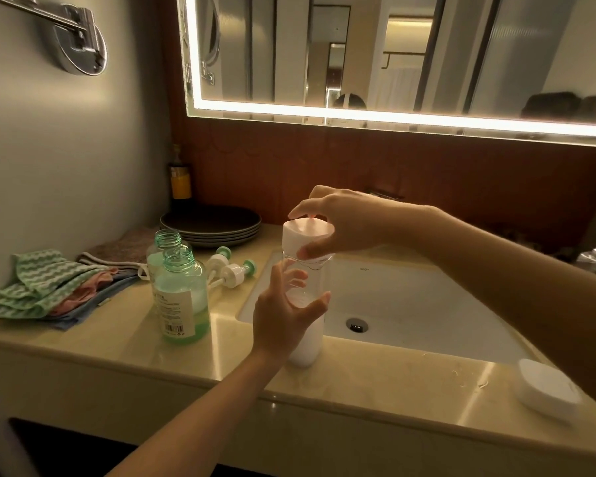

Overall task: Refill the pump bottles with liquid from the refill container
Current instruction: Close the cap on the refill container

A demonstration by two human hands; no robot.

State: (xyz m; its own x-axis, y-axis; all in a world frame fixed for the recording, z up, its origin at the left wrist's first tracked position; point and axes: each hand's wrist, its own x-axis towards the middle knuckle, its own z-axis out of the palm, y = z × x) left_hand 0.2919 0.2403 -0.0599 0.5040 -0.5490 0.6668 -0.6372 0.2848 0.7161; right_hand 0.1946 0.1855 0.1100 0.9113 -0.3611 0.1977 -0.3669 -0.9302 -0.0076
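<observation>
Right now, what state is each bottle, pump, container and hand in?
Front green-tinted clear pump bottle: upright, neck open, partly full.
Rear green-tinted bottle: upright, neck open.
Two white pump heads: off, lying on counter.
Clear refill container with white cap: upright, cap on.
Left hand: grips container body.
Right hand: grips cap.

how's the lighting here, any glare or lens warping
Head view: the mirror's light strip blows out white, the rest is dim and amber; glare patches sit on the countertop; the wide lens bows the mirror frame; the cap atop the refill container, under the right hand, looks washed out.
</observation>
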